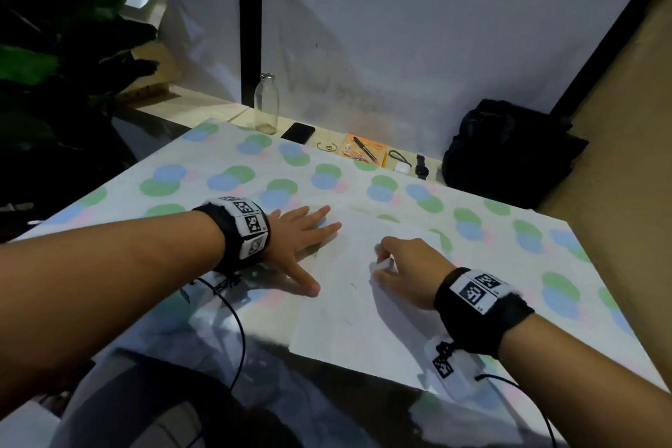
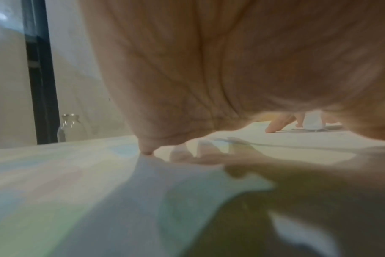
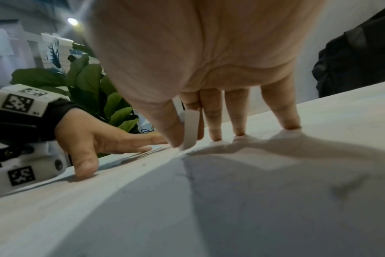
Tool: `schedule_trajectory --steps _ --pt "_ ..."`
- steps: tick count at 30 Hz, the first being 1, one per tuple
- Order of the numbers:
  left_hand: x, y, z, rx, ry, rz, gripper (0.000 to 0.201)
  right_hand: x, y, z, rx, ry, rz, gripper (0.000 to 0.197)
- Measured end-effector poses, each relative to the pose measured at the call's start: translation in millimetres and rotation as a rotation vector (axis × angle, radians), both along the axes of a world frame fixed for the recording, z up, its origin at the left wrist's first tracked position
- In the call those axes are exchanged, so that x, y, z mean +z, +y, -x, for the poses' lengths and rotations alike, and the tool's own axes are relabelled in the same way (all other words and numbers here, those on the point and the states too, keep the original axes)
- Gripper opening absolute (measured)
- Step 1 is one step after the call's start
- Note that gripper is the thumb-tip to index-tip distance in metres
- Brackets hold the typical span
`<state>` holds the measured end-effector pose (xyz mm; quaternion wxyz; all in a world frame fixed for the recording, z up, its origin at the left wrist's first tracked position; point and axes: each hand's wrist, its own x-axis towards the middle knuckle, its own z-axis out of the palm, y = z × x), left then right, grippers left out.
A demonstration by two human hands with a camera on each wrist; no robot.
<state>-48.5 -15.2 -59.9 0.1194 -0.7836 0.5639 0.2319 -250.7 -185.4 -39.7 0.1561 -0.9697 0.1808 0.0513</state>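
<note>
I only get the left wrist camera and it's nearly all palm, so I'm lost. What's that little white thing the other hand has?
Observer: A white eraser. The right hand pinches it, with its tip down on a sheet of paper.
Child: Is this hand helping?
Observer: Yes, the left hand lies flat with its thumb at the paper's left edge.
Child: What's over on the right, past the bottle?
Observer: A black bag sits at the far right.
</note>
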Motion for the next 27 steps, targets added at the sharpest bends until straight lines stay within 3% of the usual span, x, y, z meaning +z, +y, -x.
schedule_trajectory --steps 9,16,21,27 --pt "-6 -13 8 -0.041 -0.043 -0.019 0.131 -1 -4 -9 0.101 -0.072 -0.007 0.024" --pt "-10 -15 6 0.027 -0.038 -0.029 0.142 3 13 -31 0.149 -0.098 -0.011 0.015" --pt "-11 -16 6 0.052 -0.019 -0.041 0.145 -2 47 -46 0.314 -0.069 -0.068 0.008" --pt "-11 -15 11 0.058 -0.058 -0.033 0.146 3 15 -81 0.060 -0.034 0.090 0.021"
